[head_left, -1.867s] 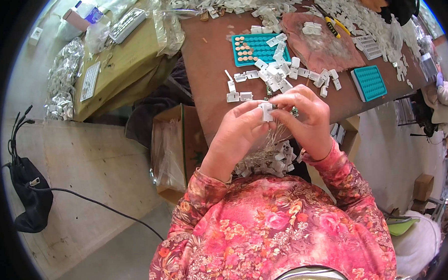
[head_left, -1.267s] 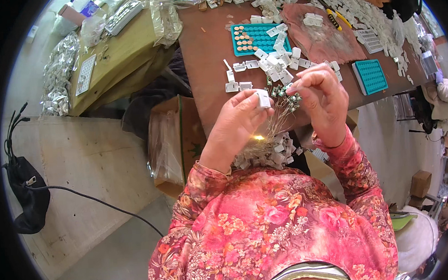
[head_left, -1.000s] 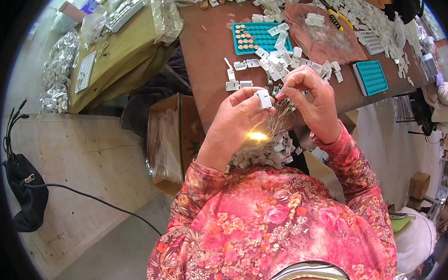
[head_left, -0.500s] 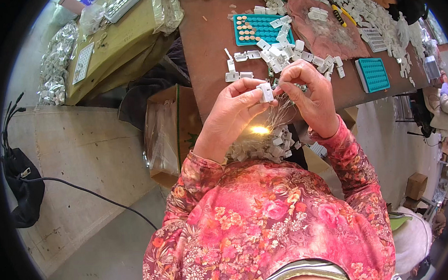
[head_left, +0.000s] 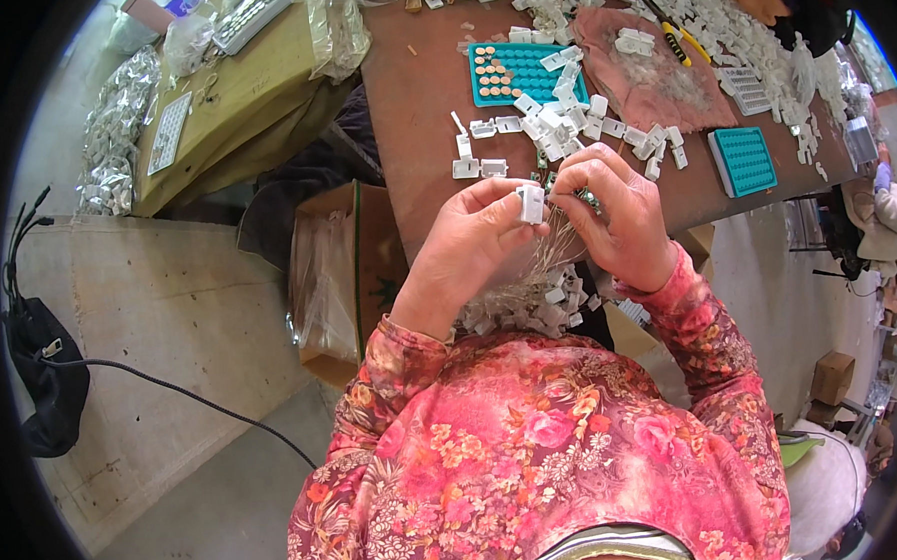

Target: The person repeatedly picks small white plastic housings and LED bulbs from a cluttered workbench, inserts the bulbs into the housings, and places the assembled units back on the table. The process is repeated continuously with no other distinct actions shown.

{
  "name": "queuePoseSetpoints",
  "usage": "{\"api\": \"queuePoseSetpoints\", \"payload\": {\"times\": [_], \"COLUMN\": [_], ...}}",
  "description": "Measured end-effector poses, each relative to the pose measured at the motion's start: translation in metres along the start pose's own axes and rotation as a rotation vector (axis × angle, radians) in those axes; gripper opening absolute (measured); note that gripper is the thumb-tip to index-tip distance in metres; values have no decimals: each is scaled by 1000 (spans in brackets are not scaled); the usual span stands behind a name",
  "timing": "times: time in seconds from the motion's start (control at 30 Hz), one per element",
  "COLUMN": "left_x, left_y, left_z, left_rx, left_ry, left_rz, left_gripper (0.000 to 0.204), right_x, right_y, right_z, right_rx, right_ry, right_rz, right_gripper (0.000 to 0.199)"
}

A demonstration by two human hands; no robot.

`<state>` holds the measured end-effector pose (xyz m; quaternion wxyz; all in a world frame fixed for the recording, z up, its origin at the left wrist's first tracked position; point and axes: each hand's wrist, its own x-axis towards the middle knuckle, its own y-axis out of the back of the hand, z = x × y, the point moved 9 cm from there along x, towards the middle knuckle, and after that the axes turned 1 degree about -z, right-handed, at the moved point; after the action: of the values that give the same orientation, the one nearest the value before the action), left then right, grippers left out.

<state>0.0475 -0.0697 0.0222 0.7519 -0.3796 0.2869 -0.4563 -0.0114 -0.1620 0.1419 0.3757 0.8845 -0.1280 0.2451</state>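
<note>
With clock directions taken from the white casing and twelve straight ahead, the left hand reaches in from eight o'clock, palm turned inward. Its grip is closed, thumb and fingers pinching the casing upright. The right hand comes from four o'clock, wrist bent, fingers curled; its thumb and forefinger nearly meet just beside the casing, but I cannot tell how far its grip closes or on what. Fine wires hang below between the hands.

The left edge of the tabletop lies toward ten, with a bare strip inside it. Loose white parts crowd twelve to one. Open surface lies toward three, up to a teal tray.
</note>
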Motion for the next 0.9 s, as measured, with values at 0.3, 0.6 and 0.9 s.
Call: {"api": "queuePoseSetpoints", "payload": {"times": [0.3,0.6,0.9], "left_x": [1,1,-16], "left_y": [2,-14,-89], "left_z": [-5,-1,-39], "left_rx": [122,243,1214], "left_ry": [8,-29,-158], "left_rz": [61,103,-283], "left_gripper": [25,23,25], "right_x": [-2,-14,-36], "right_y": [-9,-2,72], "right_z": [-1,9,68], "right_rx": [34,39,113], "right_ry": [-13,-80,-510], "right_rz": [-29,-64,137], "right_gripper": [14,12,11]}}
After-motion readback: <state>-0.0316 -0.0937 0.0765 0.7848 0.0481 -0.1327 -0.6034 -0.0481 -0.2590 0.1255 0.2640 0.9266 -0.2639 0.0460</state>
